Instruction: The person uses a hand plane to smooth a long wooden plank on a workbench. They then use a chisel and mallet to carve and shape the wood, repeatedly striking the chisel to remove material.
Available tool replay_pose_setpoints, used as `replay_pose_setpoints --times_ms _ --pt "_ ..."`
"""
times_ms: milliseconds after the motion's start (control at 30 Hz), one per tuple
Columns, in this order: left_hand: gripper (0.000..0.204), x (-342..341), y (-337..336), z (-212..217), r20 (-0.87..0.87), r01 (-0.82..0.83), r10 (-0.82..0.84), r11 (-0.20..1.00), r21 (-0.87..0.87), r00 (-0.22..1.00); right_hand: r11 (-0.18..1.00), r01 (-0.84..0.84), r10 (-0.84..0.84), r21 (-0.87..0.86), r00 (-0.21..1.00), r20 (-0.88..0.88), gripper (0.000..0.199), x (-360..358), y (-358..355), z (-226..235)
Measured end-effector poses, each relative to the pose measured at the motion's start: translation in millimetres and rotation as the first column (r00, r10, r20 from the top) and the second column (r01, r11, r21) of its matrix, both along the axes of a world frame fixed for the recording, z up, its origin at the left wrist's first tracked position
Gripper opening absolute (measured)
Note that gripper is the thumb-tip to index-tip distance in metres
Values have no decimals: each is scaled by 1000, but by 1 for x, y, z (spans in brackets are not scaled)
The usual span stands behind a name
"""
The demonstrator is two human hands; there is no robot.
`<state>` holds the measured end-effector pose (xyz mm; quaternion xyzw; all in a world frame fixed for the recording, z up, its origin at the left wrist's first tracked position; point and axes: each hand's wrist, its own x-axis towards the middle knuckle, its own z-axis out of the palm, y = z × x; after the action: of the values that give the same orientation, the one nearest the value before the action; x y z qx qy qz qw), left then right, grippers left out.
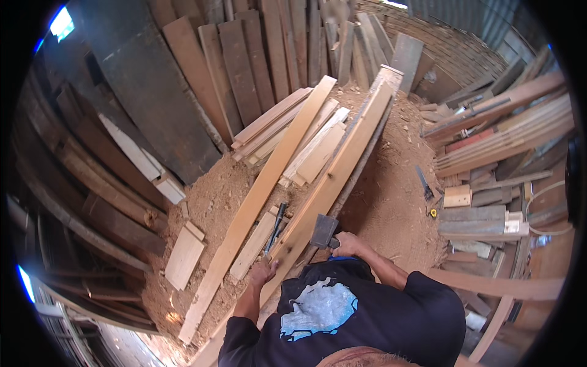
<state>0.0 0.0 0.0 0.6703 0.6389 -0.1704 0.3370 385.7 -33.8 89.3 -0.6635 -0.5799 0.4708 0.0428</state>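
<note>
My right hand (351, 243) grips the handle of a mallet (324, 230) with a dark, blocky head, which hangs over the near right part of a long plank (333, 177). My left hand (263, 271) is closed at the left edge of the same plank; what its fingers hold is too small to make out. The plank slants away from me to the far right, with a few dark knots along it. A dark, slim tool (276, 227) lies just beyond my left hand, beside a short pale board (254, 243).
A second long plank (257, 189) lies parallel on the left, with several pale boards (318, 150) between. Shavings (208, 196) cover the ground. Tall boards (244, 67) lean at the back. A saw (424, 182), tape measure (433, 213) and stacked timber (501, 144) lie on the right.
</note>
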Motion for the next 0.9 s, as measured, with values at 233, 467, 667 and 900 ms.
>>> replay_pose_setpoints --times_ms 233,467,667,900 --pt "83 11 12 30 423 100 8 968 -232 906 956 291 -292 -27 944 -157 36 -11 -72 19" --pt "87 13 14 49 569 169 183 844 -509 802 818 555 -379 150 717 -585 32 -7 -71 45" --pt "77 61 -23 115 476 70 655 545 -836 587 734 677 -418 56 515 -749 30 15 -26 42" --pt "75 72 -54 83 387 66 793 406 -911 471 600 641 -505 -479 -162 -848 42 27 6 -7"
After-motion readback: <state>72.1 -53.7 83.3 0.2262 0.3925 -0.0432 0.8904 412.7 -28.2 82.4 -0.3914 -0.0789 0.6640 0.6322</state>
